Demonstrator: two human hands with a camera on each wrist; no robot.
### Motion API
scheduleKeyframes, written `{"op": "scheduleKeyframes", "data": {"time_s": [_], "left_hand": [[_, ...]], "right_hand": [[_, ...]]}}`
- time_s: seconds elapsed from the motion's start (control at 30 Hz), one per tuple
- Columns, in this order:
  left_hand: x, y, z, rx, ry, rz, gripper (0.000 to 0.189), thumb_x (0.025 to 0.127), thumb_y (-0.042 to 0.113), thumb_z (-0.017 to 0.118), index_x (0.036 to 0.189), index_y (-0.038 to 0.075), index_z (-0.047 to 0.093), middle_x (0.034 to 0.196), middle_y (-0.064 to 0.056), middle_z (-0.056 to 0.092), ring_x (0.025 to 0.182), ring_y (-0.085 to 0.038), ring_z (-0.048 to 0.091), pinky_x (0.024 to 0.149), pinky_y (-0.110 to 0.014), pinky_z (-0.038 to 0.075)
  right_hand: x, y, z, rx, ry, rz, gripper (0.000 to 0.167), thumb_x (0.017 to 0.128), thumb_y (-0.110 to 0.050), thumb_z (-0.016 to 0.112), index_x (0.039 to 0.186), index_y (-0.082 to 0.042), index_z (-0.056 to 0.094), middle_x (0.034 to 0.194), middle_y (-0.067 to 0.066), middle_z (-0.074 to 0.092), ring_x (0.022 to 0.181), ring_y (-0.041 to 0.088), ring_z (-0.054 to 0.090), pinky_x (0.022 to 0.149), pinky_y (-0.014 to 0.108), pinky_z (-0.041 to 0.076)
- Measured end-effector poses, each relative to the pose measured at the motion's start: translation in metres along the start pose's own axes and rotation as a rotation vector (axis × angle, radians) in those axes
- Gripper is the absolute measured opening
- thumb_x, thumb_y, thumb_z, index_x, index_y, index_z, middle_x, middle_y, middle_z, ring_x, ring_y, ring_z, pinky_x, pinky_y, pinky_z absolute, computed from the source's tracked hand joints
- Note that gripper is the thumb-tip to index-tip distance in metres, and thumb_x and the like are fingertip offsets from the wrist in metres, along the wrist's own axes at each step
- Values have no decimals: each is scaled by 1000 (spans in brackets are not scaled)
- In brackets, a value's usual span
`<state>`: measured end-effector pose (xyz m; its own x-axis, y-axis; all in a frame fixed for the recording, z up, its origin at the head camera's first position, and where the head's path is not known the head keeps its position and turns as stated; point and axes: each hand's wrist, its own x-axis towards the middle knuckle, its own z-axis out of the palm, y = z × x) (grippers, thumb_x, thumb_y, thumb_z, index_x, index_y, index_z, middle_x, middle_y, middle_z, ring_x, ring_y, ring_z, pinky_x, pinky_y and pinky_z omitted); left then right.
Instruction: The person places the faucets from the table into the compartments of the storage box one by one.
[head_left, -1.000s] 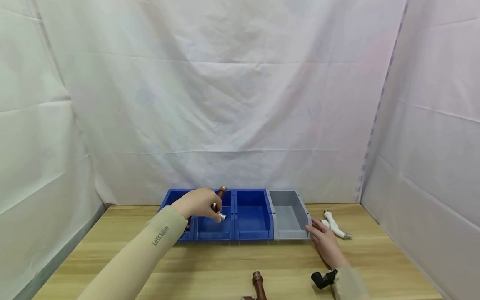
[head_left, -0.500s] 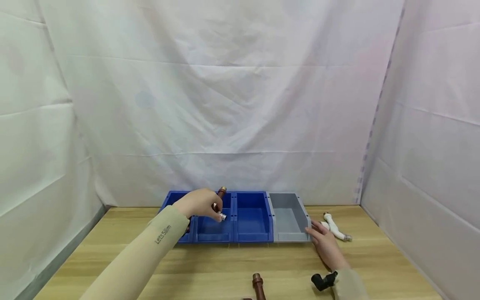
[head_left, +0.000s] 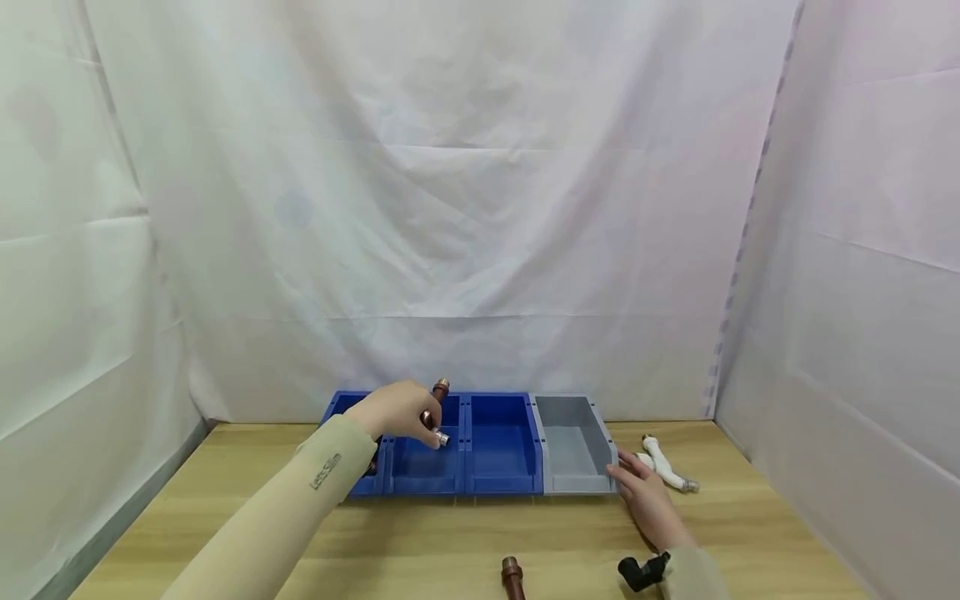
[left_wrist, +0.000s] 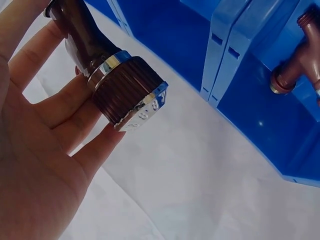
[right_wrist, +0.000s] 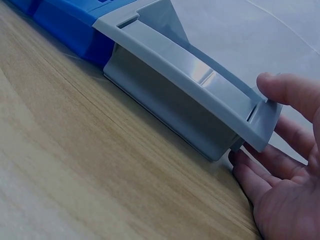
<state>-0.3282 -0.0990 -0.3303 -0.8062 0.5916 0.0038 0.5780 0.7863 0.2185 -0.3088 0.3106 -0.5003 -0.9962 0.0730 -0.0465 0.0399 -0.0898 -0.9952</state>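
My left hand holds a brown tap over the second blue bin from the left. In the left wrist view the tap's ribbed knob with its silvery cap points away from the palm, and the fingers curl behind its body. Another brown tap lies inside a blue bin in that view. My right hand grips the right front corner of the grey bin. In the right wrist view the thumb is on the rim and the other fingers are outside and below it.
Blue bins adjoin the grey one in a row against the white curtain. A white tap lies right of my right hand. A brown threaded part shows at the front edge; a black piece is by the right sleeve.
The head view has tilted up a little, so the bins and table appear lower in it. Both hands keep nearly the same places and holds.
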Motion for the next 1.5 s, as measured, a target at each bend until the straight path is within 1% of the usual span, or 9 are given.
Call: {"op": "scheduleKeyframes", "data": {"time_s": [0.23,0.4,0.6,0.77,1.0,1.1,1.27,1.4,1.5], "left_hand": [[2,-6,9,-16,7,-12,13,78,30,82,86,24,73,82,9,62,70,-7,55,67,-32,48],[4,-7,12,-4,13,-2,13,78,30,82,85,24,73,80,11,62,69,-7,55,67,-32,48],[5,-9,12,10,15,-10,13,77,31,82,84,25,73,78,13,62,68,-6,55,68,-32,48],[7,-9,12,10,18,-11,13,77,31,82,83,25,72,77,13,61,68,-7,54,67,-32,48],[10,-8,11,27,14,-8,14,77,32,83,84,25,73,79,12,61,68,-7,54,67,-32,48],[10,-8,12,26,12,-3,14,77,31,83,83,24,73,79,12,61,68,-7,54,66,-32,48],[10,-10,13,12,9,-15,13,77,30,83,83,23,73,77,12,61,68,-8,54,66,-32,48],[12,-12,12,7,8,-26,13,77,30,82,83,24,72,78,12,61,69,-8,54,67,-32,48],[13,-13,11,11,5,-36,13,77,30,82,83,25,72,78,13,61,69,-7,54,67,-32,48]], "right_hand": [[2,8,3,6,23,8,63,95,-12,61,148,5,30,145,24,34,101,-1,54,88,17,45],[1,3,5,4,22,0,63,95,-13,61,147,5,30,145,24,35,107,5,53,88,18,46],[5,1,5,7,2,-20,64,95,-13,61,147,6,30,145,24,34,108,5,53,89,18,45],[6,0,6,13,15,-30,63,95,-11,61,147,8,30,143,26,35,107,6,54,88,19,46],[8,3,4,-23,11,-9,65,96,-18,61,148,5,29,146,25,33,111,7,51,91,21,45],[10,4,4,-33,23,-2,66,95,-20,63,148,3,31,146,24,34,111,7,51,91,22,46],[11,3,4,-47,21,6,67,93,-22,65,148,1,33,147,23,35,114,9,50,92,23,45],[11,2,5,-53,14,3,69,94,-23,65,148,2,30,147,24,33,119,14,47,94,25,44],[12,1,6,-46,15,-2,69,94,-22,64,148,2,30,147,24,33,119,14,47,93,24,44]]}}
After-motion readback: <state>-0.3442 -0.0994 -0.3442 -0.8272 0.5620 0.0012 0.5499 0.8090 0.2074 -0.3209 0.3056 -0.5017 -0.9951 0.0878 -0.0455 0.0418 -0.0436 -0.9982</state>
